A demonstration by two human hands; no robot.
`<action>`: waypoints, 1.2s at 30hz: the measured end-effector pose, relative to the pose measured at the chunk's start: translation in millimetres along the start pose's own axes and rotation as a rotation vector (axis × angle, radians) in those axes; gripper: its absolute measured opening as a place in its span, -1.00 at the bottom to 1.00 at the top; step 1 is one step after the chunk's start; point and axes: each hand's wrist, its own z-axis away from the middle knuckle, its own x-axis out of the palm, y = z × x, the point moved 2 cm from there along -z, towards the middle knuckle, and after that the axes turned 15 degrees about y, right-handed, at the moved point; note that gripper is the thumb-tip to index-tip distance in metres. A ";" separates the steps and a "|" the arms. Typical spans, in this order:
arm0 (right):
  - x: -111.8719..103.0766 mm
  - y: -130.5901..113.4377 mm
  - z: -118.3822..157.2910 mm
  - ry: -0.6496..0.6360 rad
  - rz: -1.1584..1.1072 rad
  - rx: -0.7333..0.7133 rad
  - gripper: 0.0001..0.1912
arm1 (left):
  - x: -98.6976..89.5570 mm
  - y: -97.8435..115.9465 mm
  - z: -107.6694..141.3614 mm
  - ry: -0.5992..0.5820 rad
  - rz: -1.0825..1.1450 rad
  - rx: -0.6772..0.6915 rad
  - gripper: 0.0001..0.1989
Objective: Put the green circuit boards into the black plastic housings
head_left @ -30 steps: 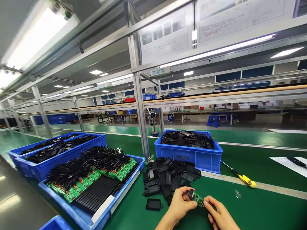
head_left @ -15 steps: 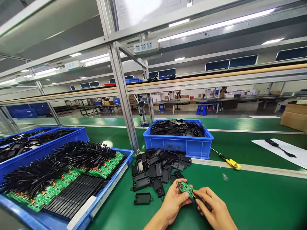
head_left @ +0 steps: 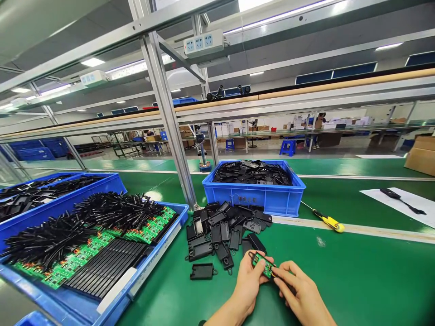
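My left hand [head_left: 246, 283] is closed around a small black plastic case with a green circuit board [head_left: 268, 270] lying in it. Its thumb presses on the board, beside a small two-digit display. At the board's near right end, the fingers of my right hand [head_left: 302, 292] pinch the black cable [head_left: 288, 286], where thin coloured wires join the board. Part of the cable is hidden by my fingers. Just beyond my hands lies a loose pile of black plastic case halves [head_left: 215, 234], with one single case half [head_left: 201, 271] apart at its near side.
Behind the pile stands a blue bin [head_left: 253, 194] full of black case parts. A blue tray [head_left: 159, 256] at left holds cabled circuit boards [head_left: 81, 253]. To the right lie a yellow-handled screwdriver [head_left: 329, 222] and a finished-looking black device [head_left: 390, 194] on white paper. A metal post [head_left: 171, 122] rises from the bench.
My left thumb has moved up along the board towards the display. My right fingers stay at the cable end, shifted slightly. The camera view has moved a little.
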 end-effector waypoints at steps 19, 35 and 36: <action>4.1 0.3 -2.7 -0.150 -0.099 0.343 -0.53 | -6.8 7.9 4.7 -0.045 -0.243 0.116 -0.60; 1.4 -1.8 -5.9 -0.186 0.136 0.267 -0.53 | -0.7 12.2 10.4 0.013 -0.308 0.194 -0.69; -0.1 -3.3 -6.2 -0.176 0.166 0.218 -0.52 | 1.1 11.8 9.8 0.007 -0.290 0.153 -0.69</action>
